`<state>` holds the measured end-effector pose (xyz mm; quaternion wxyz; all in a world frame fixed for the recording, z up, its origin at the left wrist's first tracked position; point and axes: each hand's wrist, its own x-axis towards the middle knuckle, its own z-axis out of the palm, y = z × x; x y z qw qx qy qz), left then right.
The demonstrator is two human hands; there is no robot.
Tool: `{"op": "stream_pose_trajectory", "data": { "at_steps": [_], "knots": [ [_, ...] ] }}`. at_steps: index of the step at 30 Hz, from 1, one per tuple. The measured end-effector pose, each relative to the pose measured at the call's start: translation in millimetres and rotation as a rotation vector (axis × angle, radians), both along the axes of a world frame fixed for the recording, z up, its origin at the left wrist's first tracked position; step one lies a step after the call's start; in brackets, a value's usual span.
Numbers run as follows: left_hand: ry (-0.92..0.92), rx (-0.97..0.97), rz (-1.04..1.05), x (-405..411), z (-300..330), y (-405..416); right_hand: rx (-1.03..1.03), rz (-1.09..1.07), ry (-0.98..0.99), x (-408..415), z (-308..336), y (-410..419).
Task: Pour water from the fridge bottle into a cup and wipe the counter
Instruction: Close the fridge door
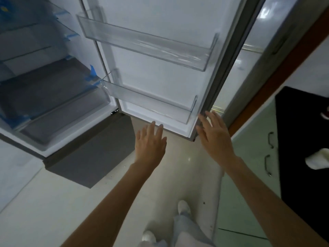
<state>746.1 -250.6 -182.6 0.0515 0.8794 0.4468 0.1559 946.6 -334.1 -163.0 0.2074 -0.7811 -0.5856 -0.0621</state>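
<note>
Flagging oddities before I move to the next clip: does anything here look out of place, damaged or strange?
Nothing is spilled or broken. Two things stand out: both clear door bins look empty, with no bottle in view, and blue tape clings to the fridge shelves. The right hand touches the open door's edge; the left hand is open and empty.

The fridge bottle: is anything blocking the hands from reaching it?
No bottle shows. The fridge door stands open, its door shelves empty. The left hand and right hand are open near the door's lower edge.
</note>
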Motion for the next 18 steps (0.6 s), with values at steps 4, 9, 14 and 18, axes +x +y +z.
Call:
{"op": "stream_pose_trajectory", "data": {
  "at_steps": [4, 9, 14, 18],
  "knots": [
    [-0.001, 0.010, -0.053, 54.1, 7.3, -4.4, 0.006, -0.037, -0.065, 50.9, 11.8, -1.9],
    [0.068, 0.063, -0.029, 115.3, 6.8, 0.8, 0.011, -0.010, -0.131, 124.7, 29.8, 19.7],
    [0.108, 0.092, 0.014, 151.6, -3.3, 10.2, 0.065, 0.068, -0.127, 174.4, 58.7, 59.4],
    [0.142, 0.077, 0.079, 167.5, -10.3, 12.4, 0.102, 0.186, -0.076, 187.0, 74.4, 92.3]
  ]
}}
